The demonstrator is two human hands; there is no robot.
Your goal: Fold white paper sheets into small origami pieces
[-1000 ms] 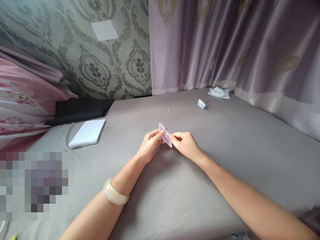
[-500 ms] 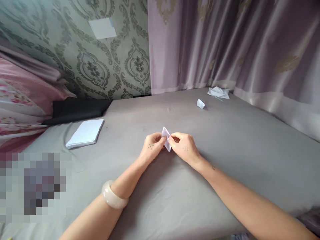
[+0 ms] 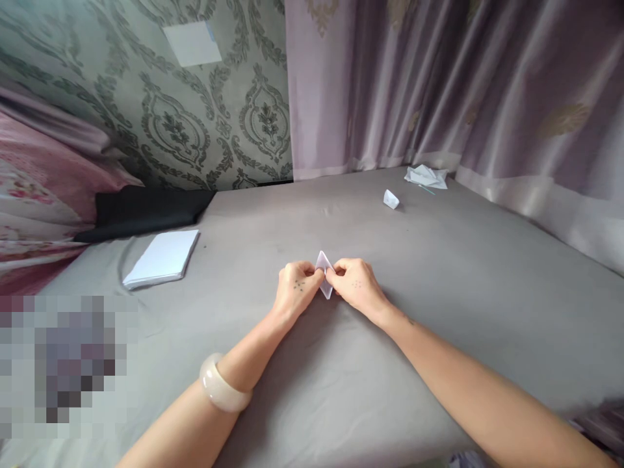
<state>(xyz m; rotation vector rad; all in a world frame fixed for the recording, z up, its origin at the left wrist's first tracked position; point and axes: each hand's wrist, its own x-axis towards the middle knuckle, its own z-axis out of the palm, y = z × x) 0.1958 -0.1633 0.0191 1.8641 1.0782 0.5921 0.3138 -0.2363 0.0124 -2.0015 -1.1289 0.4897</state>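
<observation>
A small white folded paper (image 3: 321, 259), diamond-shaped from above, is held between both hands near the middle of the grey sheet (image 3: 273, 234). My left hand (image 3: 295, 286) pinches its left side, with the thumb pressed at the centre. On the opposite side, my right hand (image 3: 359, 284) grips it the same way, thumb also at the middle. Both thumbs nearly meet inside the fold. Most of the fingertips are hidden behind the paper. A pale bangle (image 3: 221, 385) circles my left forearm.
To the left lies a stack of white paper (image 3: 163, 257), with a black cloth (image 3: 151, 211) behind it. A small folded paper piece (image 3: 390, 199) sits further back on the right, near a pile of folded papers (image 3: 426, 176). Purple curtains (image 3: 390, 84) hang behind.
The folded paper has turned to face me more evenly, and its diamond looks wider open. The right thumb has shifted inward to its centre. The view has moved slightly.
</observation>
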